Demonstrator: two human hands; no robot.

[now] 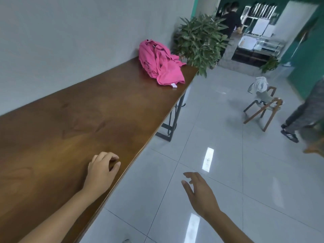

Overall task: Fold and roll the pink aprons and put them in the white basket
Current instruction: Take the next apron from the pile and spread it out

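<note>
Head view: aprons [161,62] far beyond fingers [112,157].

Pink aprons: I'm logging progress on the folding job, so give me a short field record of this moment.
aprons: pink aprons in a crumpled heap, unfolded
location: far end of wooden table, by the wall
left hand: empty, at the table's near edge
right hand: empty, open above the floor
white basket: not in view
</note>
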